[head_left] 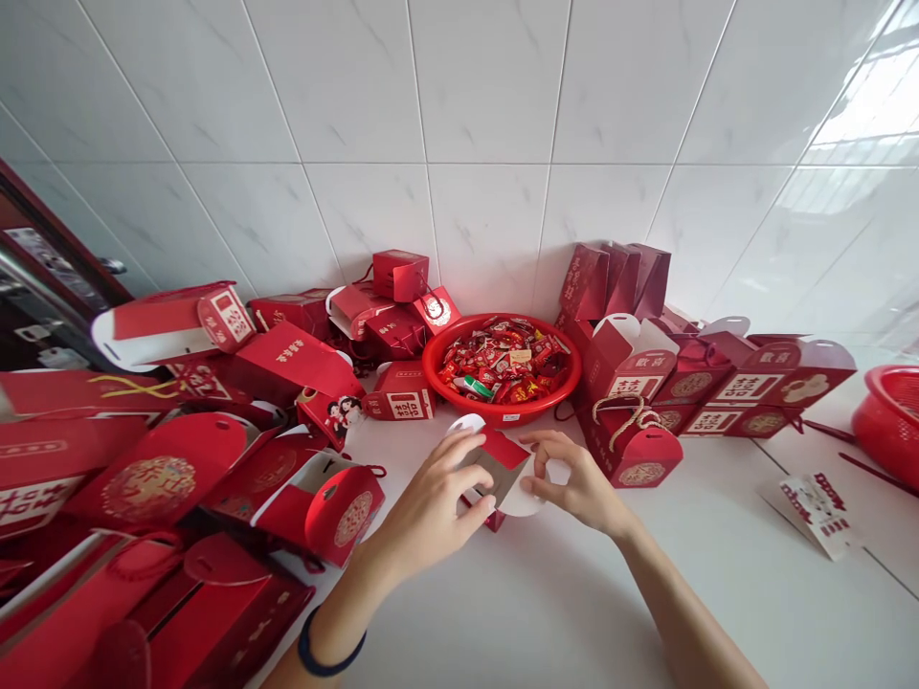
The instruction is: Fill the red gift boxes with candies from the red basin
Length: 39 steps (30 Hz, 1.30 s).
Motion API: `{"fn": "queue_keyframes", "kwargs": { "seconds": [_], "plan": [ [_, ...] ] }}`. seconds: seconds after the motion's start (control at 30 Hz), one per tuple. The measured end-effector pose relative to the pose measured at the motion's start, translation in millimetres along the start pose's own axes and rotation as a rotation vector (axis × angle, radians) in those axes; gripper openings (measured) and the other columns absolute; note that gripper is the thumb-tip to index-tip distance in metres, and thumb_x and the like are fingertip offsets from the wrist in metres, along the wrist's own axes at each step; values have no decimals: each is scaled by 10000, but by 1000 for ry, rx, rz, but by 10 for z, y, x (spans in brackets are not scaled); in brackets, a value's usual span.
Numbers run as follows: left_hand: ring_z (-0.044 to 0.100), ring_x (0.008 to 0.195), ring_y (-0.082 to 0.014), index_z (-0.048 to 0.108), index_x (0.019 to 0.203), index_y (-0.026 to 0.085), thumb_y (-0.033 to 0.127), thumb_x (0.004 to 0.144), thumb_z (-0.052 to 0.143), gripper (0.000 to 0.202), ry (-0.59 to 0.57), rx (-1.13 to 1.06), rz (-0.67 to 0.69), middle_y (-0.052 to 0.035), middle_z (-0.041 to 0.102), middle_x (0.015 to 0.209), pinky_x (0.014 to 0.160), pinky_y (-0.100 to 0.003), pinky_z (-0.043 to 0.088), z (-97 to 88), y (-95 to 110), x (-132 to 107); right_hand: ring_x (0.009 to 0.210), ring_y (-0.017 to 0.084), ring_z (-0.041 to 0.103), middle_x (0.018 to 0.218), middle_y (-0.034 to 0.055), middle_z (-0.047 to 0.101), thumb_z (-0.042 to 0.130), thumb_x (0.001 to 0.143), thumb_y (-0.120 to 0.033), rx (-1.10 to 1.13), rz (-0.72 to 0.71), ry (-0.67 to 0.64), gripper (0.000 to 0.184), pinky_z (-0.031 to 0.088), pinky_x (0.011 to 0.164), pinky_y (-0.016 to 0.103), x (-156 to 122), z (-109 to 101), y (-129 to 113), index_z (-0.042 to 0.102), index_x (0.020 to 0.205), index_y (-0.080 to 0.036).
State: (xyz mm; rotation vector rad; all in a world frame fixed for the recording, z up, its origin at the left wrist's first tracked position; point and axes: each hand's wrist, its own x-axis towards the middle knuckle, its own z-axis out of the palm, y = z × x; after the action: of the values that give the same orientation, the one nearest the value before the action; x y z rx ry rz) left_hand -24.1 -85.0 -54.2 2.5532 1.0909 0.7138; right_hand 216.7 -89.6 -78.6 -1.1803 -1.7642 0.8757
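A small red paper gift box (511, 450) stands on the white table in front of me, its top open and its inside showing pale. My left hand (449, 488) curves round its left side, fingers over the rim and thumb at the near edge. With thumb and index finger pinched, my right hand (571, 478) holds the white inner face of a rounded flap on the box's right side. Just beyond the box, a red plastic basket (431, 368) is filled with wrapped candies (503, 359). The box's lower part is mostly hidden by my left hand.
Many red gift boxes (172, 478) crowd the left side, some stacked against the tiled wall (488, 230). More boxes (689, 383) stand at the right. Farther right are a printed card (817, 512) and another red basket (890, 421).
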Motion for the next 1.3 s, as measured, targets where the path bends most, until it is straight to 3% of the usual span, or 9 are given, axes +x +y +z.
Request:
{"fn": "queue_keyframes", "kwargs": {
  "seconds": [0.1,0.23,0.33,0.43,0.57,0.87,1.0,1.13,1.3],
  "plan": [
    [310,1515,-371,696,1071,230,270,893,636,193,-11,21,-74,-114,389,1613,1168,-563,412,5,-27,-39,1348,309,521,1414,103,596,690,845,-208,-53,-63,-91,42,425,1086,480,-17,7,-1,722,835,-233],
    [355,1501,-341,629,1227,266,298,895,649,335,-46,-82,-143,-89,317,1655,1140,-487,466,24,-77,-109,1440,313,432,1539,90,491,539,886,-101,-174,-136,-216,363,409,1116,502,-34,58,-59,779,1086,-287],
    [379,1489,-338,571,1338,281,333,893,662,457,-52,-168,-187,-96,345,1641,1117,-456,493,61,-138,-151,1462,314,407,1557,112,470,508,901,-122,-187,-138,-229,473,401,1131,507,-45,92,-78,676,1316,-277],
    [346,1508,-321,420,1502,319,326,889,672,663,-29,-248,-181,-89,361,1632,1170,-465,435,99,-209,-153,1370,314,513,1492,136,541,607,908,-281,-94,-51,-135,579,422,1116,504,-41,108,-43,495,1475,-250],
    [330,1515,-321,351,1555,358,307,873,703,770,-8,-345,-139,-70,374,1627,1205,-465,388,116,-299,-92,1112,287,661,1216,90,712,776,781,-441,94,119,-18,701,489,1016,470,-15,119,51,475,1384,-248],
    [419,1461,-314,421,1524,348,343,826,782,786,-1,-411,-50,-67,467,1573,1175,-474,425,88,-431,22,853,230,677,1001,45,740,847,689,-481,266,297,29,660,543,761,370,-79,161,99,475,1183,-252],
    [444,1442,-313,476,1487,337,342,824,792,735,43,-395,12,-88,486,1552,1169,-482,430,108,-463,70,856,239,685,1009,59,740,820,697,-504,212,275,73,637,552,769,386,-78,165,89,490,1177,-246],
    [494,1400,-319,580,1380,296,343,841,773,574,117,-321,14,-123,515,1510,1132,-492,468,135,-470,76,907,253,668,988,55,725,782,719,-510,20,214,162,574,550,829,415,-51,120,76,563,1182,-250],
    [568,1327,-317,674,1239,256,366,830,772,435,146,-247,38,-126,554,1472,1083,-462,518,87,-409,92,976,266,656,1157,88,680,771,732,-499,-135,131,224,429,544,887,439,3,-10,11,687,1071,-249]
  ]
}}
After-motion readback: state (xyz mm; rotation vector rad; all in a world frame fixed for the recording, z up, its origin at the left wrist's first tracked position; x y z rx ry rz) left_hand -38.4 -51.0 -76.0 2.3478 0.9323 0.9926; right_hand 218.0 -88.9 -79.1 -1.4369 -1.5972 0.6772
